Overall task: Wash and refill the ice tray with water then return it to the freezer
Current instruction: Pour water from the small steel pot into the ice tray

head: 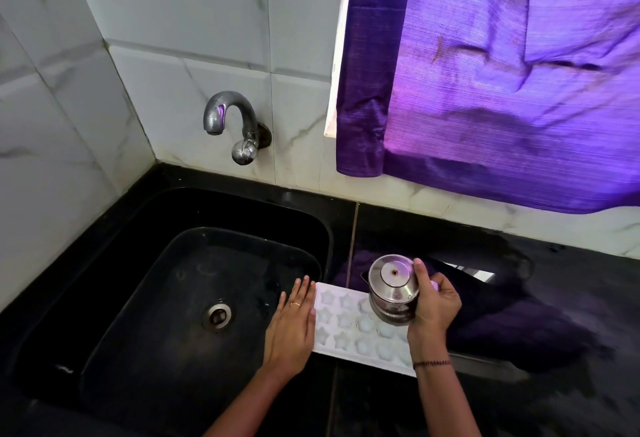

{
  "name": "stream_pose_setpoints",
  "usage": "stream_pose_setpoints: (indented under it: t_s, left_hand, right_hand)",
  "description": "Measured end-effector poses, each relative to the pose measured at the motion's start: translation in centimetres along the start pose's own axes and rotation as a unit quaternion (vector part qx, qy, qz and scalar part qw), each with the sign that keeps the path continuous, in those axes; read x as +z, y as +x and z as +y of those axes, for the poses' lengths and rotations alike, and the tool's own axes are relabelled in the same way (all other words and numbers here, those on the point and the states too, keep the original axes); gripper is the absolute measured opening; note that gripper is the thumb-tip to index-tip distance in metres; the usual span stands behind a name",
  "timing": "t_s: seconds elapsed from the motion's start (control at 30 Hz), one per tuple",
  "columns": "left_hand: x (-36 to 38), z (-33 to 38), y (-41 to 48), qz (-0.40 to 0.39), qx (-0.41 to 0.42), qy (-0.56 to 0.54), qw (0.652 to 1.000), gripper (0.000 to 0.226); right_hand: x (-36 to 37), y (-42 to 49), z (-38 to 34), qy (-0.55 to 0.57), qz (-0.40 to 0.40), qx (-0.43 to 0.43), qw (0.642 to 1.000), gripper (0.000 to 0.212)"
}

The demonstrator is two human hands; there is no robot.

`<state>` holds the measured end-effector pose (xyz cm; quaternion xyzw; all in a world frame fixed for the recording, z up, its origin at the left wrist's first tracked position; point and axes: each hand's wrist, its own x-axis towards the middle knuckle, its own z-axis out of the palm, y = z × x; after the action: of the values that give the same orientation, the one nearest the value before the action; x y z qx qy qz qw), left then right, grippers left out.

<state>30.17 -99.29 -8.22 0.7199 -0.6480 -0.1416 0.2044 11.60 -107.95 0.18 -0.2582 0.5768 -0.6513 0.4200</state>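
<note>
A white ice tray (349, 327) with star-shaped cells lies flat on the black counter, just right of the sink. My left hand (294, 324) rests with straight fingers against the tray's left end. My right hand (434, 301) grips a small steel pot (393, 289), tipped over the tray's far right cells with its base facing the camera. The tray's right end is hidden behind that hand and the pot. I cannot tell whether water is flowing from the pot.
A black sink (194, 298) with a steel drain (217, 315) lies to the left. A chrome tap (230, 121) juts from the marble-tiled wall above it. A purple curtain (502, 73) hangs at the upper right. The black counter (554, 332) extends right, looking wet.
</note>
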Motion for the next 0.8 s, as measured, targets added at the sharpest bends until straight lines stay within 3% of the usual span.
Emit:
stream_pose_setpoints:
  t_s: [0.5, 0.8]
  left_hand:
    - [0.1, 0.0, -0.1, 0.008, 0.001, -0.009, 1.000, 0.062]
    - [0.2, -0.1, 0.0, 0.003, -0.004, -0.001, 1.000, 0.064]
  right_hand:
    - [0.0, -1.1, -0.8, -0.104, -0.057, -0.125, 0.985, 0.053]
    - [0.2, -1.7, -1.1, -0.126, -0.074, -0.152, 0.978, 0.054]
